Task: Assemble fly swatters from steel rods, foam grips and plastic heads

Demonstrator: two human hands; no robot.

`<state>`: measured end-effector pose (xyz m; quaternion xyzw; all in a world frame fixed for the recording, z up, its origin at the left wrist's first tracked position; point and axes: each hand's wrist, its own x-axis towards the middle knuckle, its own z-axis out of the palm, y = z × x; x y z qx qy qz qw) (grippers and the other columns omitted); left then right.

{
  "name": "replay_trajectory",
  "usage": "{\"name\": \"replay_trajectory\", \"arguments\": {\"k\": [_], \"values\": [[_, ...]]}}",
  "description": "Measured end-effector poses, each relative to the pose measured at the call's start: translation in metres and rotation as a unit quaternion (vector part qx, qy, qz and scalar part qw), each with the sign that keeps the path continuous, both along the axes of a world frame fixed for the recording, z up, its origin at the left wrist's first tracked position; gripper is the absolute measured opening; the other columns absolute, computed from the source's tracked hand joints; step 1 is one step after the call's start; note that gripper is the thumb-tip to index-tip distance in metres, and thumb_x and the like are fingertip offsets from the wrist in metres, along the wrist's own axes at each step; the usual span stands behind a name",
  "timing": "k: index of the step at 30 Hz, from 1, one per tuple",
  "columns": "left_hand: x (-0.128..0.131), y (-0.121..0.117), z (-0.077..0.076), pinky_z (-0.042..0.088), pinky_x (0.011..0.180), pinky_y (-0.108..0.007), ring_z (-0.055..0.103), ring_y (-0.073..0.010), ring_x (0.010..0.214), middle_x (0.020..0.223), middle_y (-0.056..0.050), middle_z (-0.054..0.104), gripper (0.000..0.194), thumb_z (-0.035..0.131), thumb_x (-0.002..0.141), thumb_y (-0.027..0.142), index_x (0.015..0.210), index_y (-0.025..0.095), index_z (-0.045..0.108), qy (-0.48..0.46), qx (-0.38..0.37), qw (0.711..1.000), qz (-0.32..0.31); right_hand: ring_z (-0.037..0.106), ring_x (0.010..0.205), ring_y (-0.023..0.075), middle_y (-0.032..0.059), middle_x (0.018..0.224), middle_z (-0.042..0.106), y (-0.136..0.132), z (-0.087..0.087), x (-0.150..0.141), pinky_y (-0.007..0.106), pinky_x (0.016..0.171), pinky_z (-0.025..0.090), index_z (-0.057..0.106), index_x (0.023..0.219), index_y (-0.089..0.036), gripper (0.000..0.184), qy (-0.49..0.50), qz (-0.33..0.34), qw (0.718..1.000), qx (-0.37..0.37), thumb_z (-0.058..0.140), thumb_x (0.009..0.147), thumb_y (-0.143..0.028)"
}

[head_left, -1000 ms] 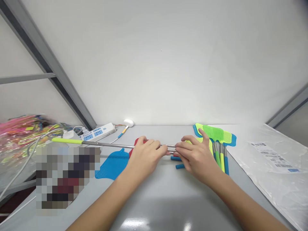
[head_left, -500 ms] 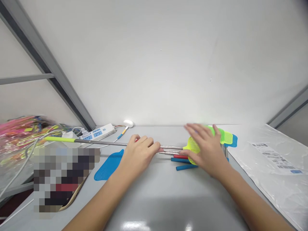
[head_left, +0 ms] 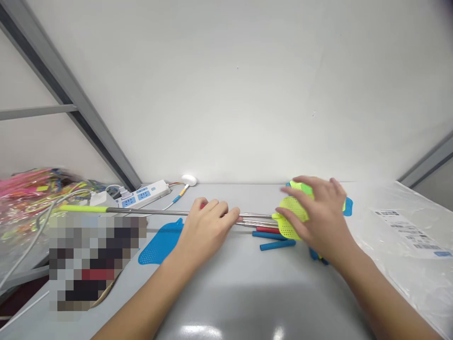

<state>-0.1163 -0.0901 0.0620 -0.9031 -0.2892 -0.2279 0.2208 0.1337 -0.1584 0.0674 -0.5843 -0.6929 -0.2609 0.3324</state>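
My left hand is closed round the thin metal rods of fly swatters, with a bit of red showing between its fingers. One long swatter rod runs left from it to a yellow-green handle. To the right, the rods reach a yellow perforated swatter head. My right hand hovers over the heads with fingers spread, its thumb by the yellow one; whether it touches is unclear. Green and blue heads are partly hidden behind it. Below the rods lie blue handles and a red handle.
A blue swatter head lies left of my left hand. Behind are a white power strip and a small white device. Plastic-bagged colourful items stand far left, beside a pixelated area. A white plastic parcel bag covers the right side.
My right hand has shifted slightly right, its fingers more curled. The swatter heads beneath it have been rearranged, and blue parts now show below the hand. My left hand stays nearly in place.
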Motion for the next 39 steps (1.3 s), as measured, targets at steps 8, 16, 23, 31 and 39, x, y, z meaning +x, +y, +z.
{"name": "replay_trajectory", "arguments": {"k": [8,16,23,31,39], "values": [[0.011,-0.008,-0.007,0.030,0.077,-0.037,0.051,-0.0167,0.073,0.075,0.000,0.058,0.016,0.046,0.098,0.027,0.089,0.022,0.058,0.007,0.001,1.000,-0.013,0.054,0.070,0.0133,-0.0032,0.066,0.062,-0.002,-0.021,-0.037,0.054,0.111,0.011,0.063,0.086,-0.021,0.018,-0.081,0.095,0.987,-0.097,0.049,0.096,-0.020],[-0.008,0.011,0.004,0.030,0.078,-0.036,0.050,-0.0163,0.069,0.072,0.000,0.057,0.016,0.049,0.095,0.020,0.083,0.022,0.059,0.002,-0.008,1.000,-0.021,0.052,0.067,0.0125,-0.0050,0.061,0.060,0.002,-0.018,-0.024,0.052,0.110,0.012,0.058,0.077,-0.022,0.029,-0.074,0.076,0.990,-0.098,0.042,0.087,0.000],[-0.027,0.030,0.010,0.031,0.080,-0.036,0.049,-0.0163,0.069,0.069,0.000,0.056,0.028,0.044,0.098,0.029,0.075,0.020,0.057,-0.007,-0.006,1.000,0.022,0.059,0.075,0.0136,-0.0025,0.068,0.065,0.007,-0.010,0.001,0.053,0.111,0.012,0.062,0.079,-0.022,0.025,-0.066,0.067,0.989,-0.110,0.045,0.096,-0.014],[-0.033,0.027,0.014,0.032,0.089,-0.042,0.053,-0.0196,0.079,0.077,-0.002,0.062,0.018,0.048,0.096,0.027,0.084,0.022,0.062,-0.046,0.027,0.998,0.044,0.060,0.092,0.0197,0.0006,0.090,0.071,0.004,-0.004,0.007,0.057,0.110,0.009,0.063,0.084,-0.024,0.014,-0.059,0.064,0.994,-0.068,0.052,0.093,-0.023],[-0.007,0.008,0.008,0.026,0.095,-0.050,0.054,-0.0190,0.077,0.080,0.000,0.065,0.010,0.055,0.093,0.032,0.098,0.027,0.063,-0.061,0.067,0.996,0.023,0.058,0.081,0.0154,-0.0020,0.078,0.065,-0.002,-0.004,-0.008,0.052,0.111,0.014,0.061,0.079,-0.022,0.014,0.005,0.142,0.985,-0.098,0.053,0.092,-0.021]]}}
